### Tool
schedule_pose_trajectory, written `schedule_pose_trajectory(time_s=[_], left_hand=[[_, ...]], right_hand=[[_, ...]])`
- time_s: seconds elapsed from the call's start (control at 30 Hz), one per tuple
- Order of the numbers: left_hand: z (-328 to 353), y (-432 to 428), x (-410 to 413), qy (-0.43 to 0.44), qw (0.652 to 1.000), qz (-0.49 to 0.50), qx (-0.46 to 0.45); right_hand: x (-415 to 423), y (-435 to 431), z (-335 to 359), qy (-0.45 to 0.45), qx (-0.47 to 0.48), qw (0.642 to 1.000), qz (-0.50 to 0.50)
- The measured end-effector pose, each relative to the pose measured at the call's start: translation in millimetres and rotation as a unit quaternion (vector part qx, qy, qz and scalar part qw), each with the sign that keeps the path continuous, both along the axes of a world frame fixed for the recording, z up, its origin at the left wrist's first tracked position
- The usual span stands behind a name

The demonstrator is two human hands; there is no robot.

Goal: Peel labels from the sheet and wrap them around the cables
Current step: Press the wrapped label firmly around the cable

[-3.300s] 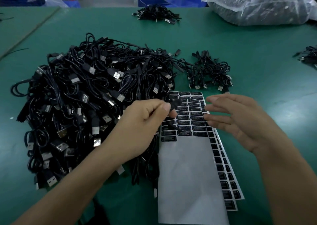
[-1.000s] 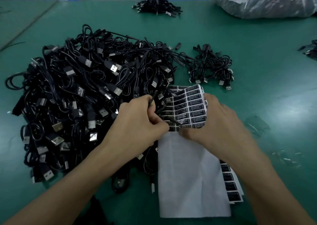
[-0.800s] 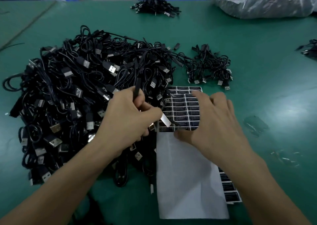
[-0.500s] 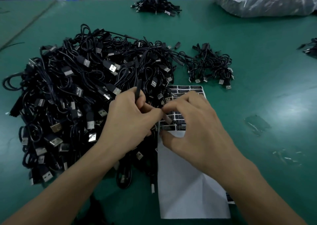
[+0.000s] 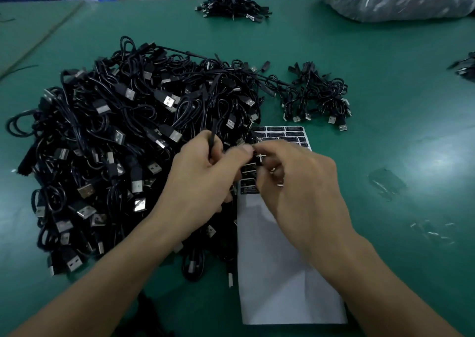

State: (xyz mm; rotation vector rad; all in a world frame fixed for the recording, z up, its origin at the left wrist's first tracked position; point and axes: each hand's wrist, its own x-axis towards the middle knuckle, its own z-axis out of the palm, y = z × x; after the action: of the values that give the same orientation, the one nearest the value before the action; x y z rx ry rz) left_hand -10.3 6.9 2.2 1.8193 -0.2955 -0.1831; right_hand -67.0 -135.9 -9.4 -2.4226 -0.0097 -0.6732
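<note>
One cable point(image 5: 212, 141) sits in left hand point(image 5: 203, 180); right hand point(image 5: 303, 190) pinches label point(image 5: 258, 158).

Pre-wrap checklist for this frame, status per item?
1. Grip: left hand holds the cable: ok, its end sticks up above the fingers.
2. Pick: right hand pinches the label: ok, beside the left thumb.
3. Alignment of label on cable: cannot tell, fingers hide the contact.
4. Adhesive side facing the cable: cannot tell, blurred.
5. Supply: label sheet lies flat on the table: ok, black labels at its far end.
</note>
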Motion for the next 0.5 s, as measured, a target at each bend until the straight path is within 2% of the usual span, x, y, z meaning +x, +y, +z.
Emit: schedule_pose_trajectory(time_s=[0.07, 0.13, 0.23, 0.3, 0.4, 0.5], left_hand=[[-0.3, -0.6, 0.0, 0.023, 1.000, -0.007, 0.006], [0.0, -1.3, 1.1, 0.041, 0.999, -0.012, -0.004], [-1.6, -0.9, 1.7, 0.018, 0.999, -0.029, 0.026], [-3.1, -0.6, 1.4, 0.002, 0.998, -0.046, 0.034], [-6.5, 0.1, 2.9, -0.004, 0.999, -0.051, 0.009], [-9.2, 1.8, 5.0, -0.001, 0.999, -0.048, -0.003]], right_hand=[[2.0, -4.6, 0.3, -0.023, 0.028, 0.999, -0.028], [4.5, -10.3, 1.6, -0.011, 0.130, 0.991, -0.025], [8.6, -16.8, 5.5, 0.012, 0.327, 0.944, 0.027], [9.8, -19.6, 7.4, 0.018, 0.418, 0.907, 0.051], [11.6, -20.9, 8.0, 0.041, 0.489, 0.869, 0.067], [12.4, -22.1, 7.6, 0.057, 0.516, 0.852, 0.068]])
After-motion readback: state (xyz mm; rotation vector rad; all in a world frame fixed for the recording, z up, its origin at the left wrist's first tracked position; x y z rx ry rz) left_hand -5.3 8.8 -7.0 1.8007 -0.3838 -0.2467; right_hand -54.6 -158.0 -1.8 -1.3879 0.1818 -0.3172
